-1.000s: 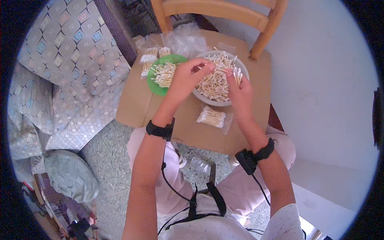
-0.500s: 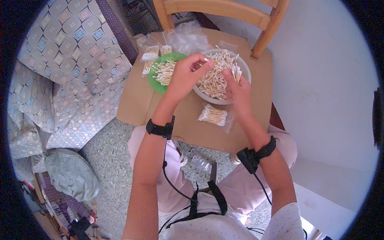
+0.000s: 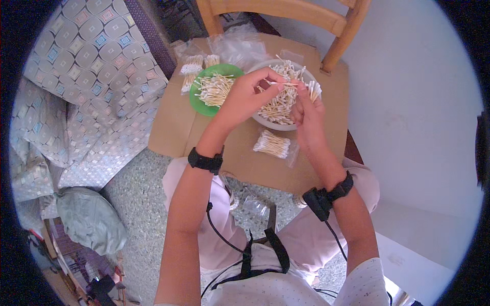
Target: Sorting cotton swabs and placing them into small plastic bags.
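Observation:
A single cotton swab (image 3: 287, 83) stretches between my hands above a white bowl (image 3: 273, 125) heaped with loose swabs. My left hand (image 3: 245, 97) pinches one end of it between thumb and fingers. At its other end are the thumb and fingertips of my right hand (image 3: 310, 115), which also grips a bunch of cotton swabs (image 3: 314, 91), white tips upward. To the left, partly behind my left hand, a green bowl (image 3: 200, 106) holds more loose swabs. Closer to me lies a clear bag of swabs (image 3: 272, 145) on the cardboard.
Brown cardboard (image 3: 204, 140) covers the seat of a wooden chair (image 3: 278, 16). At its far left are filled swab bags (image 3: 191, 71) and a pile of clear plastic bags (image 3: 239, 45). A white wall (image 3: 413, 117) stands on the right, patterned fabric (image 3: 97, 61) on the left.
Both hands have shifted slightly right. The swab in my left hand now reaches across to my right fingertips, and the bunch in my right hand is more fanned out.

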### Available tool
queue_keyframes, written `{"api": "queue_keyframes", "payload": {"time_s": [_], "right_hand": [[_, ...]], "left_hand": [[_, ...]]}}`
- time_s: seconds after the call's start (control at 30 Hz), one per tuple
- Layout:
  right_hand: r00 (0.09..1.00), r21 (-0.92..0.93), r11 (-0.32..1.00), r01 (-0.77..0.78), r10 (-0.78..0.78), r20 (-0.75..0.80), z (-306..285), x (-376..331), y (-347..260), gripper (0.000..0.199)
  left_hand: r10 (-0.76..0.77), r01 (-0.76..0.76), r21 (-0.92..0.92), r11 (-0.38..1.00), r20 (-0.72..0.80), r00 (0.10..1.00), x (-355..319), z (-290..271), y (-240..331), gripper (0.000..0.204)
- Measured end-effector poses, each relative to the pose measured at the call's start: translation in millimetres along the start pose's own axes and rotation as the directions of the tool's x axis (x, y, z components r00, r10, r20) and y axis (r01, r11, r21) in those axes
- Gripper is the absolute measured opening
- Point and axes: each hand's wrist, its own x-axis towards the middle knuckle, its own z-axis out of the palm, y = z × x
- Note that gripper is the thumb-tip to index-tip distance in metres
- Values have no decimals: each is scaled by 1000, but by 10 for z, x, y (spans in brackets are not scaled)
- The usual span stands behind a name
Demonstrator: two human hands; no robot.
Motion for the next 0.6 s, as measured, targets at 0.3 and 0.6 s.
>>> {"api": "queue_keyframes", "payload": {"time_s": [0.3,0.6], "right_hand": [[996,-79,996,-29,23,-82,38,-8,-84,30],[1000,-115,993,14,-16,-18,-64,29,-5,33]], "left_hand": [[-50,52,52,997,-31,998,-23,17,20,19],[-62,59,128,990,24,998,-53,146,131,19]]}}
